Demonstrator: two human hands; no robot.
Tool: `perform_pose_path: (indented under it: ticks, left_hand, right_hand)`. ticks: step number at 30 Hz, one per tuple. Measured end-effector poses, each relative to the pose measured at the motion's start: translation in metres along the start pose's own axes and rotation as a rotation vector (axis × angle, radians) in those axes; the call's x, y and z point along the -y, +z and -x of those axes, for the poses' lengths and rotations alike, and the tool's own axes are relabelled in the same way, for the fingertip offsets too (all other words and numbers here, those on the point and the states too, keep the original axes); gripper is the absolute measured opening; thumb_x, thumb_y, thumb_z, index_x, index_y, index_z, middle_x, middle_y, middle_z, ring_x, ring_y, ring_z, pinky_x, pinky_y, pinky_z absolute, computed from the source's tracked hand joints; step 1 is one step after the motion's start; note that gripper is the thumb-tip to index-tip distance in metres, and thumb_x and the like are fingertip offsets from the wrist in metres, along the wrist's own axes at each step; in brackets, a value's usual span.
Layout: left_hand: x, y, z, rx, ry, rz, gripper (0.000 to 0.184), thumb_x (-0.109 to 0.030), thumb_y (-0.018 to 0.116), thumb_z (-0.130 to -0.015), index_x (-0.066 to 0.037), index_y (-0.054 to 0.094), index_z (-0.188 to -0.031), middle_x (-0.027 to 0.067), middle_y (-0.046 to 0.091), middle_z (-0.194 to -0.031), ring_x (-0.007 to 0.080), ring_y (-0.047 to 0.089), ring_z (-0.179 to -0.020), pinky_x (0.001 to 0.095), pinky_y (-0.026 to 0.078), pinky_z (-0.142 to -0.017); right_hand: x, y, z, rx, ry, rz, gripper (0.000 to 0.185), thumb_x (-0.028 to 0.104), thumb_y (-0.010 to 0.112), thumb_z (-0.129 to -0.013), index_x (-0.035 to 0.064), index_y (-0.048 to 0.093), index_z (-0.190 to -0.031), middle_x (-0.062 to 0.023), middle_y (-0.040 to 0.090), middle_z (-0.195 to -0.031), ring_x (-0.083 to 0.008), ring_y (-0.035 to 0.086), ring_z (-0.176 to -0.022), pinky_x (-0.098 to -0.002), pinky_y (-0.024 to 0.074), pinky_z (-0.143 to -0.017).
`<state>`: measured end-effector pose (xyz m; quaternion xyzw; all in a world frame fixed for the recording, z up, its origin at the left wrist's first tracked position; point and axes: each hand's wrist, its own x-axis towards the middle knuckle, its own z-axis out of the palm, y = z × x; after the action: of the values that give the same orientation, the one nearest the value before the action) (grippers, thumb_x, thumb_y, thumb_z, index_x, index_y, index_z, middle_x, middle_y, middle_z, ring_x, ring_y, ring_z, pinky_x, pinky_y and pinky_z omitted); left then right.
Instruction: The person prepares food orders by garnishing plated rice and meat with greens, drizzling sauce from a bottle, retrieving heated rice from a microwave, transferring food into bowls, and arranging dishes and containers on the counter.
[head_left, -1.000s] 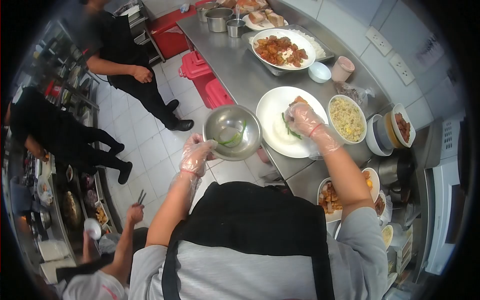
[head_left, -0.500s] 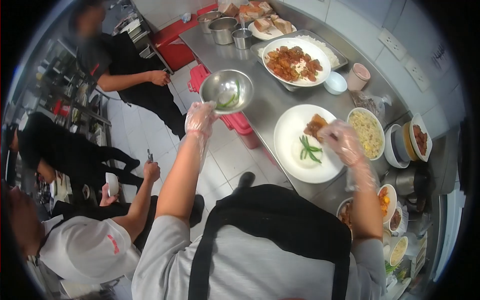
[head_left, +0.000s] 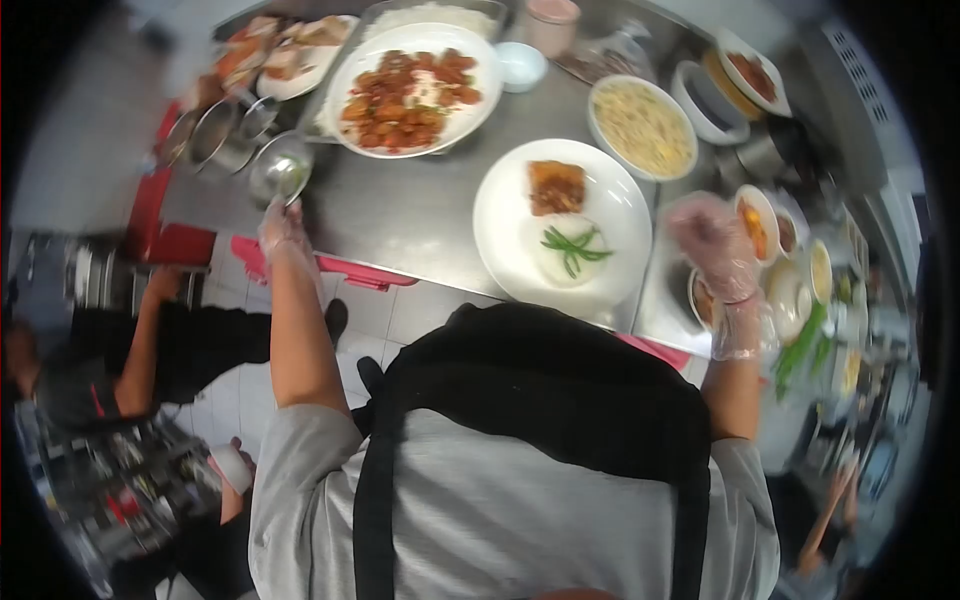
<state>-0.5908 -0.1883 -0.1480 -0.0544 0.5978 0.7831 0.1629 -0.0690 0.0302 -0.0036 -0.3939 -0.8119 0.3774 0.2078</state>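
Here, grips near edge of steel bowl (head_left: 272, 178) with gloved left hand (head_left: 284, 235). Shows gloved right hand (head_left: 712, 243) loosely curled near white dinner plate (head_left: 498, 215); too blurred, cannot tell whether holding anything. Has plate on steel counter (head_left: 400, 205) between both hands, nearer right, bearing rice mound (head_left: 558, 270), green strips (head_left: 572, 249), brown sauced piece (head_left: 556, 188).

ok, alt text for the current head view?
Gloved left hand holds a metal bowl at a steel counter; the blurred, gloved right hand is beside a white plate bearing a sauced brown piece and a pale mound topped with green strips.
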Motion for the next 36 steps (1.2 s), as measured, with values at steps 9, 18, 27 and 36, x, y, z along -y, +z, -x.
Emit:
perform_pose_path:
  ticks: [9,18,27,36]
  left_hand:
    - [0.029,0.08,0.133,0.256,0.281,-0.111,0.024,-0.022,0.066,-0.085,-0.006,0.048,-0.089,0.009,0.055,-0.089,0.0136,0.054,-0.072,0.0267,0.045,-0.059]
    - [0.029,0.128,0.197,0.879,0.363,-0.012,0.014,-0.007,0.062,-0.085,-0.007,0.049,-0.089,0.0099,0.059,-0.086,0.0162,0.055,-0.068,0.0286,0.045,-0.061]
    - [0.054,0.059,0.239,0.79,0.202,0.013,0.016,-0.013,0.064,-0.085,-0.008,0.05,-0.092,0.0062,0.057,-0.084,0.0138,0.054,-0.072,0.0267,0.043,-0.063]
    - [0.096,0.081,0.446,1.042,0.093,-0.107,0.015,-0.013,0.059,-0.088,-0.007,0.048,-0.096,0.0054,0.056,-0.085,0.0134,0.054,-0.07,0.0261,0.046,-0.062]
  right_hand:
    - [-0.036,0.059,0.151,-0.282,0.515,-0.753,0.014,0.001,0.066,-0.076,0.0025,0.052,-0.072,-0.0012,0.057,-0.069,-0.0137,0.056,-0.065,-0.0267,0.0468,-0.058]
    - [-0.241,0.177,0.531,-0.332,1.336,-0.342,0.034,0.014,0.069,-0.065,0.0095,0.065,-0.098,-0.0105,0.066,-0.088,-0.0246,0.063,-0.082,-0.0363,0.0516,-0.067]
    - [-0.181,0.215,0.639,-0.461,1.161,-0.922,0.036,0.033,0.065,-0.077,0.0169,0.064,-0.109,-0.0077,0.068,-0.096,-0.0244,0.063,-0.086,-0.0422,0.0461,-0.078]
    - [-0.211,0.087,0.534,-0.57,0.865,-0.389,0.037,0.017,0.06,-0.083,0.0005,0.057,-0.115,-0.0076,0.064,-0.097,-0.0154,0.06,-0.084,-0.0282,0.0488,-0.073]
